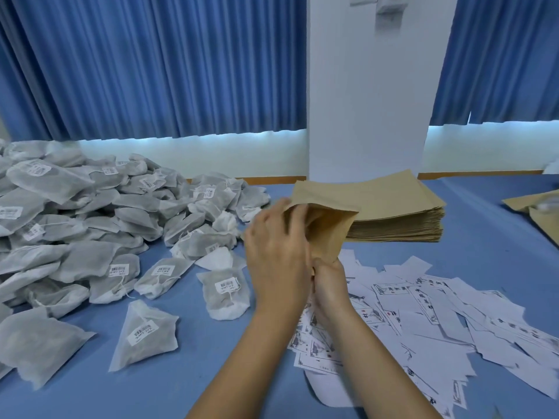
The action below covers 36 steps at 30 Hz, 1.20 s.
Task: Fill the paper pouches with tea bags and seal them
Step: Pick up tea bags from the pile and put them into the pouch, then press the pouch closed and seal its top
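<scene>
At centre of the head view, both hands hold one brown paper pouch [329, 228] upright above the table [490, 243]. The left hand [278, 252] grips the mouth edge at the pouch's 10 o'clock. The right hand [329, 279] grasps its base at 6 o'clock. Judged step: opening the mouth. The next move calls for one soft, translucent mesh bag from the tea bags [90, 225] at 9 o'clock. The flat pouch stack [396, 213] lies at 1 o'clock.

brown paper pouch [328, 229]: raised, mouth spread open | tea bags [90, 213]: white mesh, heaped left | pouch stack [396, 213]: behind
</scene>
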Each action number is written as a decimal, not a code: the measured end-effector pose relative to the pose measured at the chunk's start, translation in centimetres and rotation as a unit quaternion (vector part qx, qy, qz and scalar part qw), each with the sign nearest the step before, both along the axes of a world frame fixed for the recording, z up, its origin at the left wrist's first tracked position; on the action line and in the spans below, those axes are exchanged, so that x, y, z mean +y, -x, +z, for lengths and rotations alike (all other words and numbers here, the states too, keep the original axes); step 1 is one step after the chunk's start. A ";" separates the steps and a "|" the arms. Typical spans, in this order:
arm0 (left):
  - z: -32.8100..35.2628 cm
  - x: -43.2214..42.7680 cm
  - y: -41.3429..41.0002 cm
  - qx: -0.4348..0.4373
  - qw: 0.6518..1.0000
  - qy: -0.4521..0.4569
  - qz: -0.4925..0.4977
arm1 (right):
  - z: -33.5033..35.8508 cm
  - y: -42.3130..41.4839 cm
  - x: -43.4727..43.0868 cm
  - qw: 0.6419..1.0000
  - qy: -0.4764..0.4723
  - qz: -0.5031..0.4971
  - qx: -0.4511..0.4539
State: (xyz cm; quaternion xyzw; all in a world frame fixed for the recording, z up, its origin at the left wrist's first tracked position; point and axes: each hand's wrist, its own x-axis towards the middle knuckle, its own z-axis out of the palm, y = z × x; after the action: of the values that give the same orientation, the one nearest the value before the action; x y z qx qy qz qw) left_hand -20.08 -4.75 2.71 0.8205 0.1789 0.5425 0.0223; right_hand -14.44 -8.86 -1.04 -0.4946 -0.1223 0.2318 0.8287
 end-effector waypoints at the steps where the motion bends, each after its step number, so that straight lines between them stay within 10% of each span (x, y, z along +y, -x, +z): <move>1: -0.8 0.4 0.2 -0.025 0.997 0.069 -0.005 | 0.4 -0.2 -0.4 0.999 0.016 0.025 -0.016; 4: -3.8 2.1 0.1 -0.046 0.956 0.250 -0.149 | 1.4 -2.0 -2.4 0.962 0.130 0.156 -0.182; 9: -5.3 4.4 -0.6 -0.052 0.958 0.248 -0.135 | 0.2 -7.5 -5.6 0.663 0.580 0.021 -0.472; 11: -5.5 4.2 -0.7 -0.061 0.958 0.247 -0.135 | -1.3 -8.5 -5.5 0.607 0.626 0.015 -0.490; 19: -5.5 4.2 -0.4 -0.054 0.956 0.259 -0.125 | -3.0 -9.7 -4.9 0.719 0.506 -0.135 -0.457; 24: -5.5 4.0 -0.9 -0.061 0.955 0.260 -0.126 | -0.3 -8.7 -6.6 0.793 0.220 -0.294 -0.486; 28: -5.5 3.7 -1.2 -0.062 0.954 0.264 -0.130 | 2.3 -6.8 -8.1 0.919 -0.021 -0.197 -0.342; 32: -5.6 3.5 -1.1 -0.058 0.952 0.263 -0.144 | 2.6 -6.0 -7.5 0.969 0.078 0.034 -0.231; 36: -6.0 3.1 -1.1 -0.029 0.954 0.247 -0.167 | 1.1 -4.7 -5.3 0.965 0.203 0.016 -0.164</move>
State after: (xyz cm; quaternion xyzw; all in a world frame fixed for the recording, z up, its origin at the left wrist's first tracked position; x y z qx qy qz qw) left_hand -18.95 -1.65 -3.30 0.7915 0.1672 0.4935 0.3194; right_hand -9.74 -14.21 0.01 -0.6815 -0.2155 0.1808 0.6756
